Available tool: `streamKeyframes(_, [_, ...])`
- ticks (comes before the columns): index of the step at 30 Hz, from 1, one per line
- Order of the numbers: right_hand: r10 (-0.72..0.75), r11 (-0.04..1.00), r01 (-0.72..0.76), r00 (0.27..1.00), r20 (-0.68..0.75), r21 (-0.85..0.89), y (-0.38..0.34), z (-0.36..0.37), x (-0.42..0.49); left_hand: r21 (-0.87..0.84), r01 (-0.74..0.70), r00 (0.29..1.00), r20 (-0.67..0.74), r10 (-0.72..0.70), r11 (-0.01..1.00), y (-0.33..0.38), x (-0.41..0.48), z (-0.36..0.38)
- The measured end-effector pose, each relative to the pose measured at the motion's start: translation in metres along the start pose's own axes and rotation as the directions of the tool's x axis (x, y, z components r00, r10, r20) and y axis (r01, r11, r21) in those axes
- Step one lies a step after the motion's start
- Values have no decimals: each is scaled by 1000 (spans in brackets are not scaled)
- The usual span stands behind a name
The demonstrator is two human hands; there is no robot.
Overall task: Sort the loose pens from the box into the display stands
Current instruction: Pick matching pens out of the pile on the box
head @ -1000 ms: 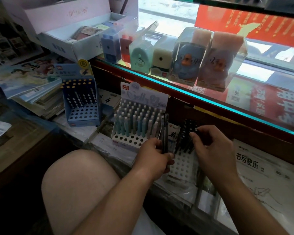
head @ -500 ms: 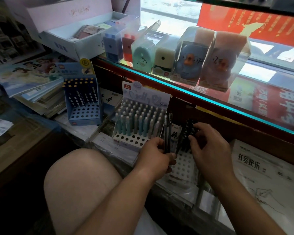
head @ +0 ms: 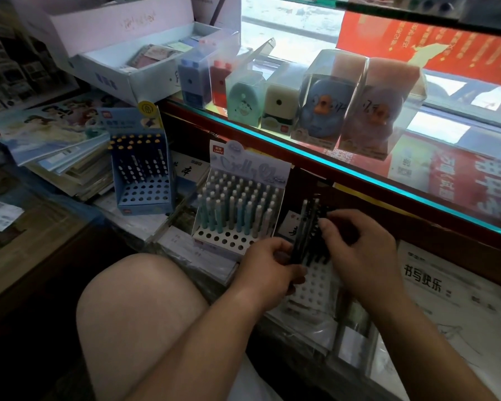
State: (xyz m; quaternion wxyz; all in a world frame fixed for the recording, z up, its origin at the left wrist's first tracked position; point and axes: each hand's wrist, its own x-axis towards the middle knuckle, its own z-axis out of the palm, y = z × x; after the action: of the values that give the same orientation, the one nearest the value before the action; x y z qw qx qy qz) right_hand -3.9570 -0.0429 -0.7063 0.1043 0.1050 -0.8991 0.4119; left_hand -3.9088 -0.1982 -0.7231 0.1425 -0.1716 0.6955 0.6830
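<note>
Several pens (head: 300,227) filled my left grip (head: 269,264); at three o'clock my right grip (head: 362,256) pinched one, to enter the stand (head: 315,282) plumb.

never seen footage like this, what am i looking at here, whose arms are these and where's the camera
There is no machine here: a person wears one wide-angle camera on the head, looking down at their own bare arms, so there is a single view. The left hand grips a bundle of dark slim pens. The right hand reaches to black pens standing in a white perforated stand; whether its fingers pinch one is hidden. Left of that stands a white stand of pale blue and teal pens, and further left a blue cardboard stand, partly filled. Above runs a glass counter with boxed pencil sharpeners on it. The pale round shape at the bottom is the person's knee.
</note>
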Motion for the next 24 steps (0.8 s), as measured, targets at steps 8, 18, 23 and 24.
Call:
streamKeyframes(8, [78, 946, -89, 996, 48, 310, -16, -11, 11, 33, -28, 998, 65, 26, 999, 4, -3, 3])
streamKeyframes(18, [26, 997, -21, 998, -57, 73, 12, -22, 5, 60, -50, 992, -114, 57, 997, -1, 4, -2])
streamKeyframes(23, [-2, 999, 1, 1000, -26, -36, 22, -16, -5, 119, -79, 987, -132, 95, 990, -2, 3, -3])
streamKeyframes(24, [-13, 999, 12, 1000, -21, -53, 23, -16, -7, 131, -76, 986, -135, 94, 988, -2, 3, -3])
